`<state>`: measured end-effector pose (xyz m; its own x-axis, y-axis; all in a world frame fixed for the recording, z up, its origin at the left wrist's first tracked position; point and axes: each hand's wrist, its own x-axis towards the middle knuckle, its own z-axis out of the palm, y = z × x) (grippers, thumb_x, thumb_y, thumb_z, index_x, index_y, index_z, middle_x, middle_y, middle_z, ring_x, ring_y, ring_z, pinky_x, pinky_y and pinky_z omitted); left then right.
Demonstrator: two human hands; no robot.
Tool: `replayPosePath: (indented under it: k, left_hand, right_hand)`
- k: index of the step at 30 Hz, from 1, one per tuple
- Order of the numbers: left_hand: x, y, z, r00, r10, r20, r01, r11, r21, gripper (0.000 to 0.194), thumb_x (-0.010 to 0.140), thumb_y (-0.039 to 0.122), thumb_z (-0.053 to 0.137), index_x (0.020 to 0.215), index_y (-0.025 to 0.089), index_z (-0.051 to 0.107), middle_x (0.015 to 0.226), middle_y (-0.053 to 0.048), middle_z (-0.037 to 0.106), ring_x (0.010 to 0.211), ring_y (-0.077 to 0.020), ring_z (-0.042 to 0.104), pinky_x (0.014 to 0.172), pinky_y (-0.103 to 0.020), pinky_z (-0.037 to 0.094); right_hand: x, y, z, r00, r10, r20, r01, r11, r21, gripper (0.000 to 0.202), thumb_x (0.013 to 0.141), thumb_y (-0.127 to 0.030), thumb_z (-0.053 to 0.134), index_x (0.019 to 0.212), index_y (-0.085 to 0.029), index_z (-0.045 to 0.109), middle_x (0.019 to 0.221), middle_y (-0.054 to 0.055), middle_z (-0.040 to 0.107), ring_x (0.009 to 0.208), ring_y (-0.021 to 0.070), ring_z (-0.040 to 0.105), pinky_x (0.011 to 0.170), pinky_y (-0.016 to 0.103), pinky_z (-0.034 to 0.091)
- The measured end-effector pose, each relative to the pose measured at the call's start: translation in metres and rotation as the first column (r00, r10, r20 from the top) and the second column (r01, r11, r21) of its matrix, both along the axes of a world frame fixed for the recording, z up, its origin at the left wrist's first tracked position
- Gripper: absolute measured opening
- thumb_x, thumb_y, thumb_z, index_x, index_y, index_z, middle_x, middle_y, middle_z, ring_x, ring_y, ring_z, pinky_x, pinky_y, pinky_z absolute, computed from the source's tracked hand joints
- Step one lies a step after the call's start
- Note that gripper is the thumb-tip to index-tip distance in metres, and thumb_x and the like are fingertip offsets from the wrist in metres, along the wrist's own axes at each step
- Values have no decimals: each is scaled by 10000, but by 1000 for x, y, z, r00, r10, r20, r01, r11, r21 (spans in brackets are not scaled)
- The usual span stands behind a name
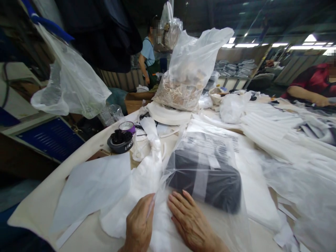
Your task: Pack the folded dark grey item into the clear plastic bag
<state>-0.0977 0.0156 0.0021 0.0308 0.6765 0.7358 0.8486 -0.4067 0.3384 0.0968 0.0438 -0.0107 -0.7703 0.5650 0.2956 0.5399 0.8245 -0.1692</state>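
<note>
Two hands work a clear plastic bag (204, 168) holding a folded dark garment (207, 180).

Head view: the left hand (139, 224) pinches the bag's near-left edge between thumb and fingers; the right hand (190, 222) lies flat and released on the plastic, fingertips just short of the garment. Left of the fingers, white sheets (91, 189) reach toward the table edge (34, 210), leaving little bare room. Both wrists are cut off by the frame. Beyond the fingers, a tall bag of pale scraps (183, 87) stands, its contents hard to make out.
</note>
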Motion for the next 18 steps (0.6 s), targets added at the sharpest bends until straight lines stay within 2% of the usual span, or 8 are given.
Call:
replayPosePath:
  k: [3,5,6,8,11,14,18]
  left_hand:
    - [2,-2,-1,985,84,151,-57,983,-175,179,899,298,487,995,154,532,866,-54,630,765,-136,633,691,-202,552]
    - [3,-3,-3,972,100,210,-55,976,-210,157,880,298,519,971,170,532,835,-39,607,746,-137,616,675,-209,549]
    - [4,-4,-4,973,72,217,-29,980,-197,117,885,260,505,959,176,537,826,-34,598,752,-136,610,691,-213,547]
    - [3,-5,-8,986,-27,167,52,987,-149,129,888,148,449,962,178,550,842,-39,583,789,-131,600,739,-214,536]
    - [-2,-6,-16,987,-158,-19,155,982,-110,287,843,9,404,1027,162,562,901,-68,567,850,-136,581,768,-219,522]
    - [-12,-4,-24,948,-245,-201,234,969,-76,412,781,-70,330,1049,133,566,989,-108,578,963,-180,557,828,-289,510]
    - [-20,5,-29,833,-366,-415,377,925,-58,369,799,-13,321,1012,114,594,1018,-89,639,993,-197,561,833,-292,505]
  right_hand:
    - [-1,-3,-2,997,-7,-77,7,1000,-5,432,877,-95,360,1305,-117,417,1337,107,492,1239,213,436,990,408,439]
    - [-8,-4,0,991,-63,-120,59,997,-41,568,796,-21,314,1362,-64,310,1386,167,413,1258,224,397,963,389,448]
    - [-14,-4,1,989,-93,-116,83,993,-90,616,765,-19,328,1377,-57,274,1399,179,386,1243,234,400,954,392,445]
    - [-26,-4,2,992,-101,-69,84,972,-221,612,758,-96,416,1362,-105,314,1356,148,440,1148,251,449,915,410,443]
    - [-39,-3,-4,999,-29,-27,19,950,-313,410,768,-253,535,1172,-196,499,1164,63,576,1014,246,476,840,405,433]
    - [-43,-7,-18,998,27,-64,-40,978,-204,226,839,-303,526,1046,-211,537,1097,17,609,1045,232,456,821,367,417]
    - [-35,-24,-30,984,41,-172,-34,999,41,201,957,-306,385,992,-206,556,994,-40,660,980,154,525,776,282,437]
